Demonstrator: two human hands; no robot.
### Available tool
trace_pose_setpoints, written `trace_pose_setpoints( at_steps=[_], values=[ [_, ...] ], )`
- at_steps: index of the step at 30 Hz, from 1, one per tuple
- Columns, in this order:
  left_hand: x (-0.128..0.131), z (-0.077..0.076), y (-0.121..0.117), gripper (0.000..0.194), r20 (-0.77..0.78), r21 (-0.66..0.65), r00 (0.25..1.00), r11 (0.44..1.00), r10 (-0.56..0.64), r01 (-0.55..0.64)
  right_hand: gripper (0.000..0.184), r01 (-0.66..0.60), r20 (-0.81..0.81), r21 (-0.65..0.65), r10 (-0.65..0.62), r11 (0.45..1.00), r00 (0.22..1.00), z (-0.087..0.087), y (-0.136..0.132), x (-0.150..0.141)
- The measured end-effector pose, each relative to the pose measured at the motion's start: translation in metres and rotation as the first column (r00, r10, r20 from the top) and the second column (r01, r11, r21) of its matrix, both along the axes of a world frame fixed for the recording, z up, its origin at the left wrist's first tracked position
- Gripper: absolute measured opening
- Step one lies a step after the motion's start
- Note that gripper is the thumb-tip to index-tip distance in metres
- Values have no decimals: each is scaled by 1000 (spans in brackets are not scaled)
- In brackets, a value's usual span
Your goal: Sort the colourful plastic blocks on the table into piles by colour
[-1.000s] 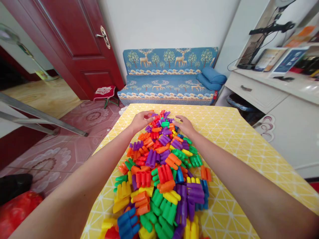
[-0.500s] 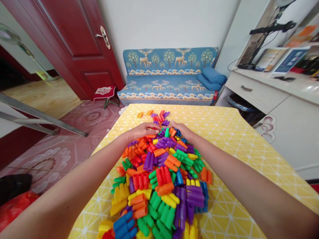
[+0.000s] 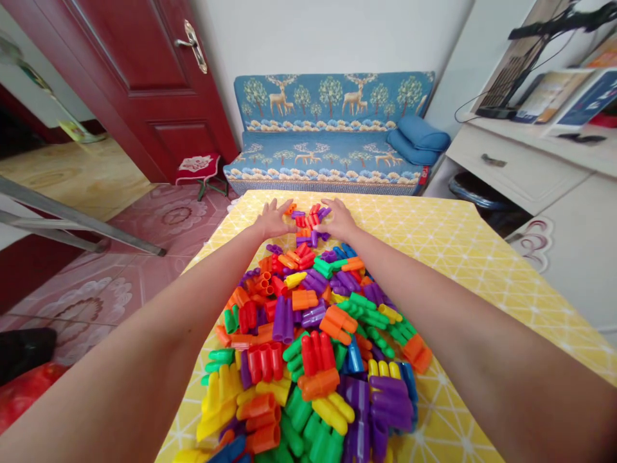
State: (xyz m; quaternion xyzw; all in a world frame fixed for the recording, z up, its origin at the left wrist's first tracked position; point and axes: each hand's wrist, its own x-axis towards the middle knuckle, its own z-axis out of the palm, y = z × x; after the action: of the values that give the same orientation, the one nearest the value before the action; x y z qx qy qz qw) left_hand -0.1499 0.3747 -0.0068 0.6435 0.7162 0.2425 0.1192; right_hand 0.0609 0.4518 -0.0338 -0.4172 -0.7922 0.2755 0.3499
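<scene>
A long heap of colourful plastic building blocks [image 3: 303, 299], shaped like joined bullet tubes in red, orange, yellow, green, blue and purple, covers the middle of the table. At the heap's far end my left hand [image 3: 274, 222] is open with fingers spread, just left of a small cluster of red and purple blocks [image 3: 308, 220]. Opposite it, my right hand [image 3: 339, 220] is open too, its thumb side against or very near that cluster. Neither hand grips a block. Both forearms flank the heap.
A yellow patterned cloth [image 3: 434, 257] covers the table. Beyond its far edge stand a blue sofa [image 3: 308, 151] and a small red stool [image 3: 198, 166]. White drawers [image 3: 520, 167] are on the right, a metal frame leg [image 3: 87, 222] on the left.
Both hands have moved forward from the heap's far part to either side of the far cluster, fingers now spread. Blocks there have shifted slightly. The view has tilted down a little.
</scene>
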Motion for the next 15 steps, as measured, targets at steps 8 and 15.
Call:
trace_pose_setpoints(
  at_steps=[8,15],
  values=[
    [7,0,27,70,6,-128,978,970,-210,209,91,-256,291,-149,290,955,912,4,21,-31],
    [23,9,-21,26,264,-33,909,938,-324,344,48,-321,182,-193,356,927,917,21,-26,-8]
  ],
)
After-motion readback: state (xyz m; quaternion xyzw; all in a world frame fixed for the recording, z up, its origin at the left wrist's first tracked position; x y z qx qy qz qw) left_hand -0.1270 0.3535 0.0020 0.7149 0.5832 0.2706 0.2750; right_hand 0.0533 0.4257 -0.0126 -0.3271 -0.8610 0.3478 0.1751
